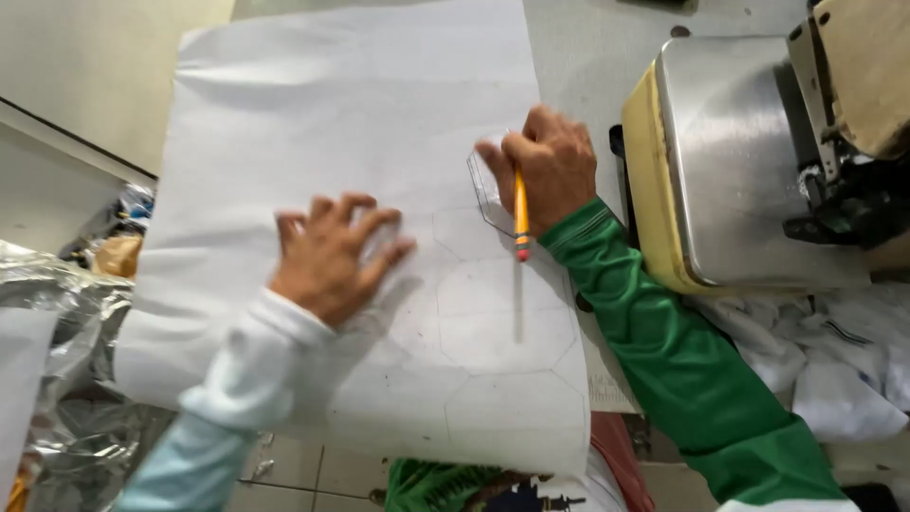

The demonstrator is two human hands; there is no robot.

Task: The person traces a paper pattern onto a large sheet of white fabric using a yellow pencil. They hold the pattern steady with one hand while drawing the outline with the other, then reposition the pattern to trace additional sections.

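Big white sheet (341, 123) covers the table, its near edge hanging over toward the person. Hexagon outlines are drawn on the sheet's near right part. Left hand (334, 254) is flat on the sheet near its middle, fingers spread, gripping nothing. Right hand (550, 166) sits at the sheet's right edge, fist closed around a yellow pencil (520, 210), eraser end pointing toward the person. Clear plastic template (487, 194) lies on the sheet under the right hand. Sewing machine (749, 152) is off the sheet's right side; crumpled silver foil (57, 313) off its left.
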